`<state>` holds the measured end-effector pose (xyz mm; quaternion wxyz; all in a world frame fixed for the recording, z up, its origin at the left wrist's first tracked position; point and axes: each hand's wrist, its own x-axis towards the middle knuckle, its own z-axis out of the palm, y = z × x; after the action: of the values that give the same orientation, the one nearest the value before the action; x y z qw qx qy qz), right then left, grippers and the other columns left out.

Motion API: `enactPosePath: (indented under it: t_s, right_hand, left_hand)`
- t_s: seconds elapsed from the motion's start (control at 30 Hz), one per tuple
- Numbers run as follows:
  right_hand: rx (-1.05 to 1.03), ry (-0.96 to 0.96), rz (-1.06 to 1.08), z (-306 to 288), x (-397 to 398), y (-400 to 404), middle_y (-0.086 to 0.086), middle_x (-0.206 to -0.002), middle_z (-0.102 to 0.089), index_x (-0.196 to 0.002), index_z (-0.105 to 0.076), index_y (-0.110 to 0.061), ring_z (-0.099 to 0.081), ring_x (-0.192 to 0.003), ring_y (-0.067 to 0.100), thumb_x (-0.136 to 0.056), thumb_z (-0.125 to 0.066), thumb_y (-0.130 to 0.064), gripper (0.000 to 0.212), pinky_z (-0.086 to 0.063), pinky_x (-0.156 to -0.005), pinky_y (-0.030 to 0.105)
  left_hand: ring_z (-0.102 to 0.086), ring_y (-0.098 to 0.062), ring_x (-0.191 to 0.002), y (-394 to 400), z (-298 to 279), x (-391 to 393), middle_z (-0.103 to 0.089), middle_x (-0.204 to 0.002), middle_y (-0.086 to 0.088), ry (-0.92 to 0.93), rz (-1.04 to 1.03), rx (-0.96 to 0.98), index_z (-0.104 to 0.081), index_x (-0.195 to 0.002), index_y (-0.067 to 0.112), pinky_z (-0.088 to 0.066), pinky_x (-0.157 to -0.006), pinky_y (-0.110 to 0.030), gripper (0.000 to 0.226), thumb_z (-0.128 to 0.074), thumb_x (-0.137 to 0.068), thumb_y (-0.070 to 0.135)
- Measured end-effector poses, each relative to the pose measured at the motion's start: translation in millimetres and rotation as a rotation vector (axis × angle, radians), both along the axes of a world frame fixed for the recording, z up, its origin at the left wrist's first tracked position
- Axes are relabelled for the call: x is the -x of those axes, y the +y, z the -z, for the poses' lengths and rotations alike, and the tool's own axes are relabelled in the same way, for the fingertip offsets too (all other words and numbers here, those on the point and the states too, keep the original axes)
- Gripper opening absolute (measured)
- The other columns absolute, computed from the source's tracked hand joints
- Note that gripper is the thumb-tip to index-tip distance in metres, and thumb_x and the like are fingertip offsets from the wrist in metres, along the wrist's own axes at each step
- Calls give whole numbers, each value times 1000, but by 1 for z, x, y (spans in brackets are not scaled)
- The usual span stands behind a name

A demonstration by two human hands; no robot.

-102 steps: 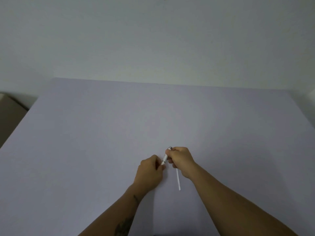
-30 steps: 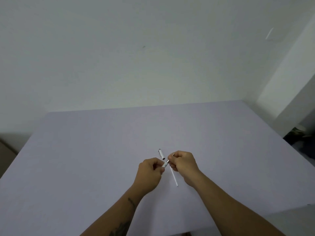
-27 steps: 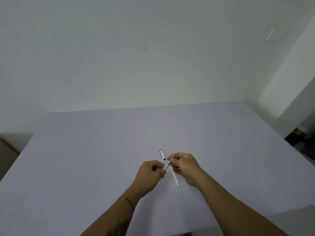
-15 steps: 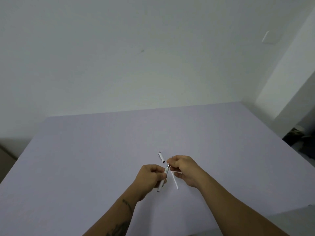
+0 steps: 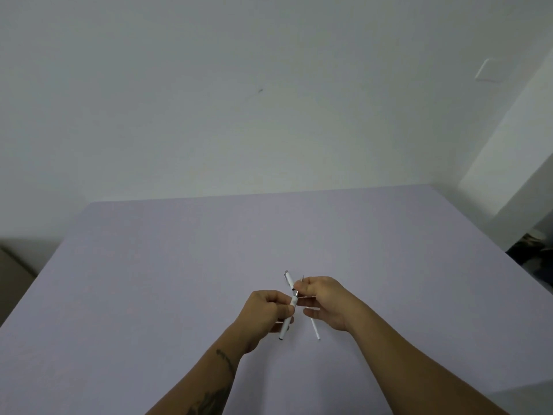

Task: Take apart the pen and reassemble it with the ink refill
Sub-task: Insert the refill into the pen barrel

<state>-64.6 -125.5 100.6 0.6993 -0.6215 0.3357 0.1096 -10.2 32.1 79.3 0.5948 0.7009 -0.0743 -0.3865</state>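
My left hand (image 5: 264, 310) is closed around a white pen barrel (image 5: 286, 323) that slants down toward me, its lower end sticking out below the fist. My right hand (image 5: 324, 301) pinches the barrel's metal front end (image 5: 295, 294) with thumb and forefinger. The white pen cap (image 5: 288, 279) lies on the table just beyond the hands. A thin white ink refill (image 5: 314, 328) lies on the table, mostly hidden under my right hand. Its dark tip (image 5: 302, 277) shows past the fingers.
The work surface is a pale lilac table (image 5: 179, 280) set against a white wall. Its right edge drops off near dark items on the floor (image 5: 535, 253). A brown surface (image 5: 12, 274) shows at the far left.
The cap has come off the pen and now lies on the table. The barrel has slid down through my left fist, so its lower end shows. The view tilted upward.
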Motion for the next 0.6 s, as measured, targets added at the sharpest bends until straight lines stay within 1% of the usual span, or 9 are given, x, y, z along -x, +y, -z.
enactPosePath:
  t_s: [0.1,0.2,0.3,0.37,0.43,0.5,0.6]
  right_hand:
    - [-11,-13,-4,0,-3,0,7,-96,-72,-98,-72,-7,-69,-96,20,-100,-56,-15,18,-49,-96,42]
    - [-46,-4,-6,1,-2,-1,7,-97,-72,-99,-74,-9,-70,-98,21,-101,-52,-10,23,-52,-93,41]
    - [-50,16,-4,3,-2,-2,7,-101,-73,-104,-75,-11,-69,-105,24,-98,-57,-12,19,-53,-86,38]
    - [-63,47,4,3,-2,-1,7,-99,-71,-104,-73,-10,-68,-104,25,-95,-64,-21,17,-53,-85,38]
    - [-53,70,6,3,-1,-1,8,-98,-70,-101,-71,-9,-67,-102,25,-93,-66,-25,19,-53,-83,38]
    - [-27,57,15,3,-1,0,10,-98,-70,-99,-71,-6,-67,-103,25,-94,-65,-23,18,-52,-85,39]
    - [-3,19,29,0,0,-2,10,-95,-70,-104,-71,-1,-66,-97,21,-95,-63,-17,19,-51,-89,39]
  left_hand:
    - [-70,-22,-69,2,2,-2,-71,-73,-10,15,-12,11,-74,-86,6,-59,-66,-30,10,-65,-83,1]
    - [-70,-21,-67,3,5,-2,-71,-73,-10,14,-7,2,-74,-87,5,-60,-67,-31,10,-65,-84,1]
    - [-69,-20,-67,4,7,-4,-71,-74,-11,11,-4,-17,-74,-87,5,-60,-68,-31,10,-65,-84,2]
    - [-69,-21,-67,3,8,-5,-71,-74,-11,5,0,-36,-74,-86,7,-60,-67,-30,10,-65,-84,2]
    - [-69,-20,-68,1,8,-4,-71,-74,-10,-6,8,-49,-74,-85,8,-60,-68,-30,10,-65,-84,3]
    - [-69,-20,-68,-1,7,-3,-72,-74,-9,-10,16,-49,-74,-85,8,-60,-68,-30,10,-65,-83,3]
    - [-69,-21,-69,-4,6,-2,-72,-73,-9,-4,15,-40,-74,-84,9,-59,-67,-29,10,-66,-82,3]
